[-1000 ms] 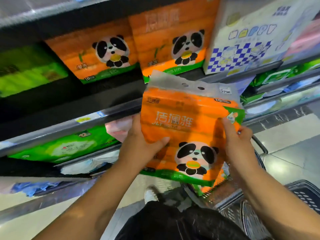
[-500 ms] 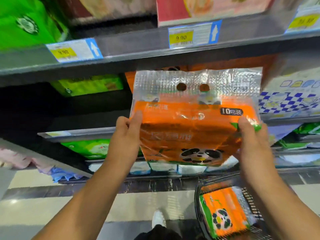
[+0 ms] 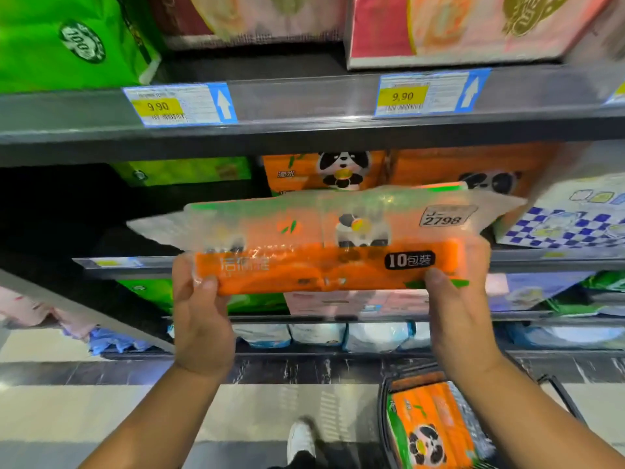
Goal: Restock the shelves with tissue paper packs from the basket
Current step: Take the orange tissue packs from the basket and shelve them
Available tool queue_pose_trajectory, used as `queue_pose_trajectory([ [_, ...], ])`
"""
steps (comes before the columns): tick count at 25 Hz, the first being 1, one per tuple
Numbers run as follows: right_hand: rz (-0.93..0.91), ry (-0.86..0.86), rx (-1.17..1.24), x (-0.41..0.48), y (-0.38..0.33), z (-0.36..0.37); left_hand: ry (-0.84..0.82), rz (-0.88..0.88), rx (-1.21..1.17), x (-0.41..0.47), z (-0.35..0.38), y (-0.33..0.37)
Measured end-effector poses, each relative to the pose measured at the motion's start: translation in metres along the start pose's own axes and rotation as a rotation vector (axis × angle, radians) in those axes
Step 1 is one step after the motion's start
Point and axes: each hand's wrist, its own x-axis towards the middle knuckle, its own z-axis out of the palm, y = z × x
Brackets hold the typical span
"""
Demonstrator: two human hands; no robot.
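Crinkly orange tissue pack (image 3: 324,265) between hands

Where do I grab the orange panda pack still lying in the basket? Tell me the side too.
Reach down from above and take the orange panda pack by its two long edges. It lies flat, face up, in the basket, whose walls block any sideways approach.

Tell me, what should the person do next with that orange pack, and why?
Probably push the orange pack forward onto the shelf. Both the left hand and the right hand hold it level at that shelf's front edge, and matching panda packs already stand behind it.
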Motion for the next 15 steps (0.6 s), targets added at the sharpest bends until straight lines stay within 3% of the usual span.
queue_pose_trajectory([
  [3, -0.023, -0.021, 0.064, 0.014, 0.008, 0.009, 0.05, -0.021, 0.038, 0.0, -0.017, -0.019],
  [6, -0.063, -0.041, 0.111, 0.023, 0.014, 0.013, 0.103, 0.051, 0.285, 0.001, -0.025, -0.03],
  [8, -0.082, -0.027, 0.13, 0.027, 0.022, 0.016, 0.051, 0.013, -0.033, 0.012, -0.015, -0.022],
  [10, -0.081, 0.0, 0.11, 0.029, 0.031, 0.02, -0.022, 0.055, -0.134, 0.026, -0.006, -0.019],
  [15, 0.013, 0.076, 0.058, 0.038, 0.054, 0.026, -0.039, -0.016, 0.064, 0.056, -0.009, -0.039],
])
